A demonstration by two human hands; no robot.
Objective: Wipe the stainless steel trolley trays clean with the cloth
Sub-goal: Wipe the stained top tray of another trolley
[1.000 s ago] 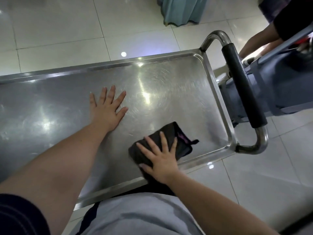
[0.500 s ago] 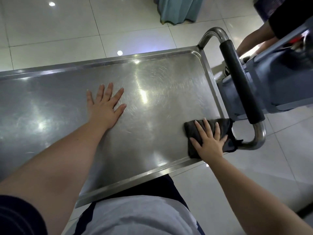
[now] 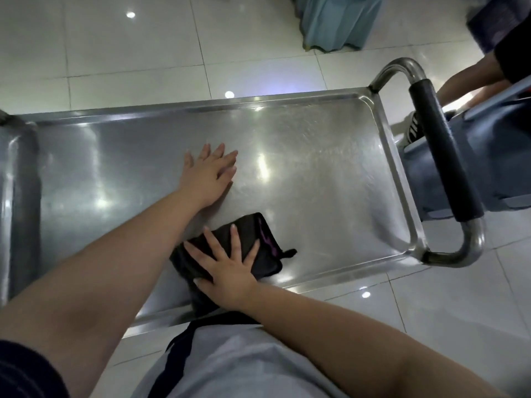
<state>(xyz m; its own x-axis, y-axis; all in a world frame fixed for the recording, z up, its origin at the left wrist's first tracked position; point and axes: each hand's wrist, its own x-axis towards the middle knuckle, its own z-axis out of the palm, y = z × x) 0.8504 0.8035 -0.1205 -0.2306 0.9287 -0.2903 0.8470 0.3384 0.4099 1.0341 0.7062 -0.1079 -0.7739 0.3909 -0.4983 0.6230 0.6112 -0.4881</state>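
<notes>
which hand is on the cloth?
The right hand, fingers spread flat on the folded black cloth; the left hand rests bare on the stainless steel tray.

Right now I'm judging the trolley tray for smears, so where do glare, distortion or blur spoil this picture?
Head view: ceiling-light glare spots the tray beside the left hand and right of the cloth, masking steel there; the wide lens bows its rims and the black-gripped handle; the right hand on the cloth looks sharp.

Looks like some clinic or similar public hall: glossy white floor tiles (image 3: pixel 115 53), stainless steel trolley (image 3: pixel 330 182) with padded push handle (image 3: pixel 442 150), teal curtain (image 3: pixel 336 21) at back.
</notes>
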